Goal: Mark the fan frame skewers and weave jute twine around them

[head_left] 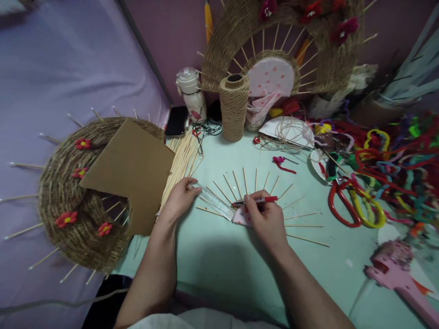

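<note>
My left hand presses its fingertips on one end of a clear plastic ruler lying on the pale green table. My right hand is closed round a red pen whose tip points left over the ruler. Under the right hand lies a small pink-and-white piece, from which several thin wooden sticks fan out in a half circle.
A cardboard sheet rests on a woven jute disc with red flowers at left, beside a bundle of sticks. Twine spool, bottle and phone stand behind. Red and yellow scissors, pipe cleaners, pink glue gun at right.
</note>
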A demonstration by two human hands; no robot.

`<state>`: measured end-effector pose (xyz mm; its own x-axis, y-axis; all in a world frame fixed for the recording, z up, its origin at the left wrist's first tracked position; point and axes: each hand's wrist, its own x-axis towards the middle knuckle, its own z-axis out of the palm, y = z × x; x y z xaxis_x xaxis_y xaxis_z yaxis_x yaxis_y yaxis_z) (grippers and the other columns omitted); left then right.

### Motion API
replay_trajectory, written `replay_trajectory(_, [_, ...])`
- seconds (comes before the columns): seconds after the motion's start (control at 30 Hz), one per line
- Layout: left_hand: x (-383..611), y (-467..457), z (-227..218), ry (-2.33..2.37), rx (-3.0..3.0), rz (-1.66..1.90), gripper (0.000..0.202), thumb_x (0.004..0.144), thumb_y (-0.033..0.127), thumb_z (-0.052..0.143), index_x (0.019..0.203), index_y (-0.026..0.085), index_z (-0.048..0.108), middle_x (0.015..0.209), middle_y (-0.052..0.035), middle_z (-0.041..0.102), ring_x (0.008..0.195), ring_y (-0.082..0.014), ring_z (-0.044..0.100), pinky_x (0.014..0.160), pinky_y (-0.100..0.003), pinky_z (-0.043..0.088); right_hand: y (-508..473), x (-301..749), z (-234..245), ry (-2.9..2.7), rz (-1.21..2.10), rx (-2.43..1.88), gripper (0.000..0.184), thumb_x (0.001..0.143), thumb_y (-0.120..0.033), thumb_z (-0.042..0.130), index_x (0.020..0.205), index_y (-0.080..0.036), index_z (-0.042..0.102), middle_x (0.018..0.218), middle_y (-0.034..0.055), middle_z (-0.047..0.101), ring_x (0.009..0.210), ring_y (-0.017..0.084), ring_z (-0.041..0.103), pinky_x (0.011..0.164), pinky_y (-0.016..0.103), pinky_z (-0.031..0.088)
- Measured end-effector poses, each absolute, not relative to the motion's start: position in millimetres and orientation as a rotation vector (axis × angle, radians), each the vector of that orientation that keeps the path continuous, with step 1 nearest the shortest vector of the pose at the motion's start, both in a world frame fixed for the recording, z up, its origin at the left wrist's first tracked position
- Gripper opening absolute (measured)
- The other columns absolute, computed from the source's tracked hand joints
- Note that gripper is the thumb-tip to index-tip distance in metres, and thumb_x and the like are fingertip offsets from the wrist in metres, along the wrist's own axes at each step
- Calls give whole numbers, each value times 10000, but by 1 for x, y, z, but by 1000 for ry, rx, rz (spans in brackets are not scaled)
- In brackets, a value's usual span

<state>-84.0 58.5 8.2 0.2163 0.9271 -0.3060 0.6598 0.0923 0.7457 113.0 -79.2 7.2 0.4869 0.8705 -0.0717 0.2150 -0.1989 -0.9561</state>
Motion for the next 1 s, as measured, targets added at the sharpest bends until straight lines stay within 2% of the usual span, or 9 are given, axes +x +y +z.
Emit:
replay_trajectory(0.6, [-80, 57, 14, 1502, 1581, 434, 331, 701, 327, 629, 983, 154, 602, 585, 46, 495, 566, -134, 483, 598, -271, 363, -80, 113, 7, -920, 811, -1665, 295, 888, -466, 536, 746, -207, 535, 605, 1, 649, 508, 143, 562, 522, 243, 419])
replay_trajectory(1.0, [-82, 57, 11, 1501, 1636, 454, 343, 741, 302, 616, 1041, 136, 606, 628, 26, 541, 618, -144, 528, 626, -273, 390, -80, 112, 5, -877, 863, -1639, 290, 890, -477, 540, 769, -214, 533, 655, 10, 689, 550, 156, 614, 554, 250, 442])
